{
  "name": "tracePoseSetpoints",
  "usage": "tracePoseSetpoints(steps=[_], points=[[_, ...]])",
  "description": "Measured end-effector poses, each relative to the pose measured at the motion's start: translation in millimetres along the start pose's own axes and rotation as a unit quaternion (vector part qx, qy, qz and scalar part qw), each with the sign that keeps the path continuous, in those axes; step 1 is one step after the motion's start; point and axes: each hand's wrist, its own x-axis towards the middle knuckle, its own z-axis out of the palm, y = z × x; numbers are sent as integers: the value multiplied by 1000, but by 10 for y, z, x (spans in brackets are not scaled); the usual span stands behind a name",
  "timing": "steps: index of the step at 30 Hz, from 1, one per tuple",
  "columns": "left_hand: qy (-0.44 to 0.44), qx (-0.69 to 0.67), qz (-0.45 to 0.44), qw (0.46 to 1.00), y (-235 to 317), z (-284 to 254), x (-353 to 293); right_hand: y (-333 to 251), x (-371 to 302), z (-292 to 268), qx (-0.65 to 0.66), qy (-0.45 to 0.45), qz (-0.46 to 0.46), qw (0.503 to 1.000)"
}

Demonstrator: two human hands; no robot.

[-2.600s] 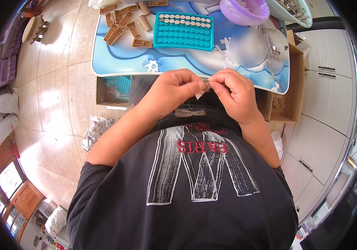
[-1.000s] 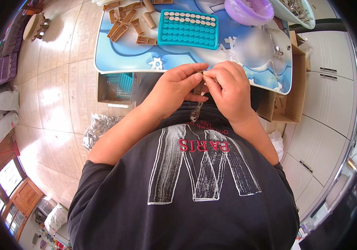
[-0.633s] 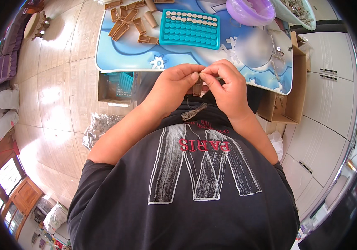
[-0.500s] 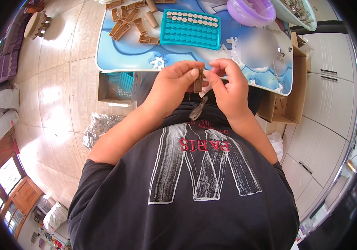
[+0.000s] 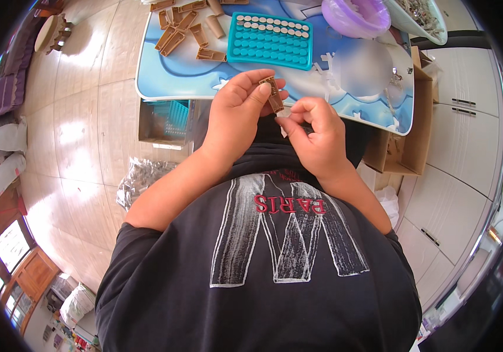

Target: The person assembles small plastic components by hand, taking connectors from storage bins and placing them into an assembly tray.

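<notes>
Just off the table's near edge, my left hand (image 5: 235,111) grips a brown, trough-shaped plastic piece (image 5: 272,97) between thumb and fingers. The piece is tilted, its hollow side partly visible. Close by on the right, my right hand (image 5: 317,134) pinches a small white strip (image 5: 285,111) with thumb and forefinger, right beside the lower end of the brown piece. Whether the strip touches that piece I cannot tell. More brown pieces (image 5: 172,43) lie scattered on the table's far left.
On the blue patterned table (image 5: 172,79) stands a turquoise tray (image 5: 270,58) with rows of round spots, two rows whitish. A purple basin (image 5: 354,26) and a pale basin (image 5: 419,20) are at the far right. White scraps (image 5: 328,57) lie nearby; a cardboard box (image 5: 407,146) stands right.
My left hand has raised and tilted the brown piece, moving slightly left. The right hand has dropped lower, away from its top. A grey thread-like bundle below the hands is out of sight now.
</notes>
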Motion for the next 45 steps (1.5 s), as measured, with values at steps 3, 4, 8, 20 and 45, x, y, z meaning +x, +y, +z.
tracePoseSetpoints(steps=[3, 4, 8, 20, 45], points=[[0, -7, -25, 1000, 9, 1, -11, 57, -65, 41, 161, 13, 99, 982], [-1, -5, -36, 999, 10, 1, -12, 58, -74, 41, 181, 2, 106, 978], [-2, -6, -37, 999, 12, 4, -6, 7, -94, 49, 229, -16, 117, 966], [-24, 46, -27, 998, -35, -23, -20, 3, 28, 0, -5, -34, -64, 997], [2, -30, -76, 997, 68, -276, 70, 517, 824, -71, -81, 74, -24, 994]])
